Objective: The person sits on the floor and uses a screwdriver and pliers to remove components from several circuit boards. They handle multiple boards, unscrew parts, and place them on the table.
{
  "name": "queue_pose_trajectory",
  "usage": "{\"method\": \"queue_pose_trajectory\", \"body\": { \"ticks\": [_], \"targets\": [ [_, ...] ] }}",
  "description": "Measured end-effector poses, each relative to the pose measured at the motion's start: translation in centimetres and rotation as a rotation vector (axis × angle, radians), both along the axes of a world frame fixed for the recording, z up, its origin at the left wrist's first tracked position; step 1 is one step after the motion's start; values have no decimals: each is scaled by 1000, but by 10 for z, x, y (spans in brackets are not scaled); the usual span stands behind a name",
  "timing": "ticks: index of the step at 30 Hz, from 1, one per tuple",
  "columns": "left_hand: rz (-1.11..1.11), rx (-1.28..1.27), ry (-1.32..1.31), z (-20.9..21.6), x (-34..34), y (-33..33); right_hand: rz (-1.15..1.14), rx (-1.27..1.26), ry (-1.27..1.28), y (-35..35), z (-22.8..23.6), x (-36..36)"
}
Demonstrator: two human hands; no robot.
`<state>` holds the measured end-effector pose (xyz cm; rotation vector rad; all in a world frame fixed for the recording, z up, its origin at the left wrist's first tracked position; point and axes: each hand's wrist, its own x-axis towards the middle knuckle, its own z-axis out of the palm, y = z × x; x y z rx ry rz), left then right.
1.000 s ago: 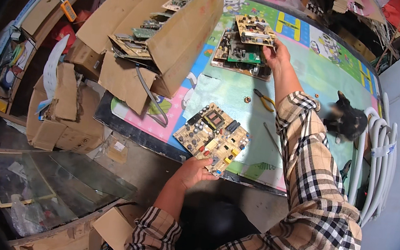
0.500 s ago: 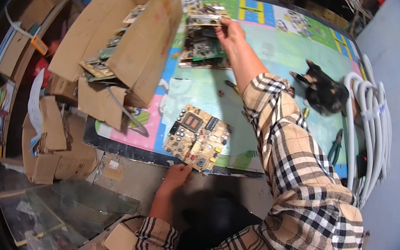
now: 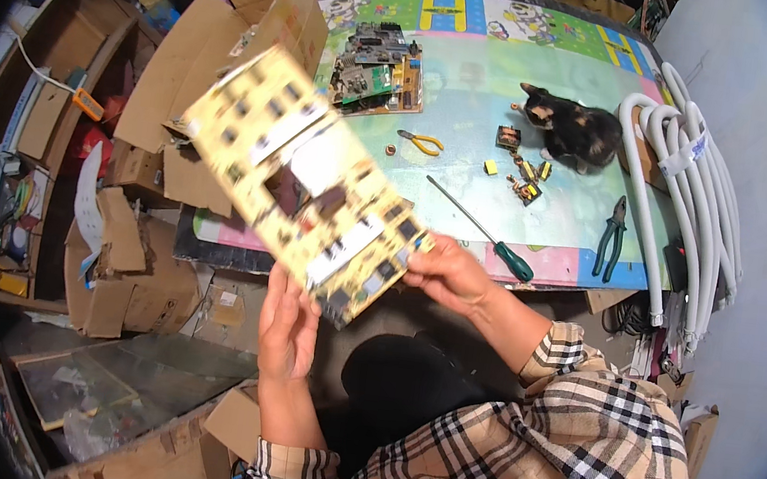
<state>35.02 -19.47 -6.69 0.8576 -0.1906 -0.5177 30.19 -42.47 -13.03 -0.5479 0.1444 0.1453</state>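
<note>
A large yellowish circuit board (image 3: 316,162) with pale metal plates and dark parts is held up tilted in front of me, over the table's near left edge. My right hand (image 3: 448,273) is closed on its right edge, thumb on top. At the lower corner my left hand (image 3: 288,331) grips the board from beneath, its fingertips partly hidden. Beyond the board a pile of circuit boards (image 3: 380,72) lies on the table. Yellow-handled pliers (image 3: 422,143), a screwdriver (image 3: 481,228) with a green handle, and small copper-wound parts (image 3: 528,173) lie further right.
A black-and-tan kitten (image 3: 576,134) crouches on the table (image 3: 464,87). Near it are dark green pliers (image 3: 610,239) and a coil of white tubing (image 3: 689,172). An open cardboard box (image 3: 160,68) stands at the left, close to the held board. Shelves (image 3: 58,161) line the left side.
My right hand has drawn back from the pile with a board in it, and my left hand has risen to that board. The board at the table's near edge no longer shows. The kitten's head has turned.
</note>
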Motion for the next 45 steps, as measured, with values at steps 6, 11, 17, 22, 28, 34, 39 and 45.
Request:
{"method": "queue_pose_trajectory", "body": {
  "ticks": [6, 11, 17, 22, 28, 34, 39, 45],
  "targets": [
    [437, 239, -102, 54, -120, 39, 379, -11, -150, 60, 34, -61],
    [702, 268, -112, 71, -213, 99, 641, -167, -248, 114, 75, -96],
    [982, 272, -290, 87, -307, 150, 876, -507, -590, 171, 94, -126],
    [1348, 330, -269, 83, -347, 177, 1004, -715, -477, 173, 75, -140],
    [1305, 69, -339, 110, -374, 180, 940, -798, -376, 154, 63, -148],
    [1347, -26, -349, 94, -385, 181, 906, -816, -360, 132, 48, -151],
    [1389, 2, -343, 84, -375, 182, 903, -827, -316, 121, 42, -141],
    [1384, -4, -375, 84, -378, 184, 930, -806, -308, 126, 32, -136]
  ]
}}
